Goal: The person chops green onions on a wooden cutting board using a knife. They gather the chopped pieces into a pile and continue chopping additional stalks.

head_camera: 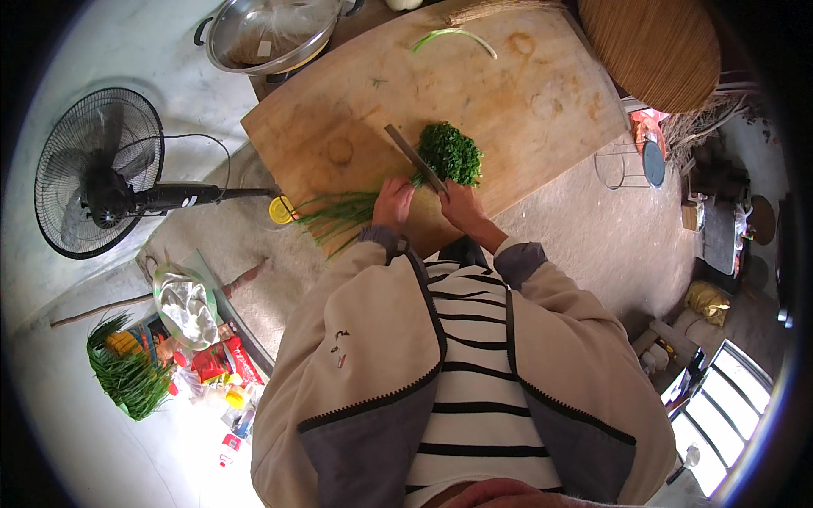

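My left hand [394, 202] presses on a bunch of long green chives [343, 213], whose loose ends fan out past the board's near left edge. In my right hand [462, 206] is a kitchen knife [409, 149], its blade slanting up and to the left, close by my left fingers. A heap of finely chopped greens [450, 154] lies just beyond the blade on the large wooden board [508, 133]. The cut ends of the chives are partly hidden by my left fingers and the blade.
A single spring onion [454, 38] lies at the board's far side. Upper left stands a metal pan [273, 38] with dark handles; a black fan [101, 174] is at left. A round woven lid [654, 51] sits upper right. More greens [130, 374] and packets [222, 362] are lower left.
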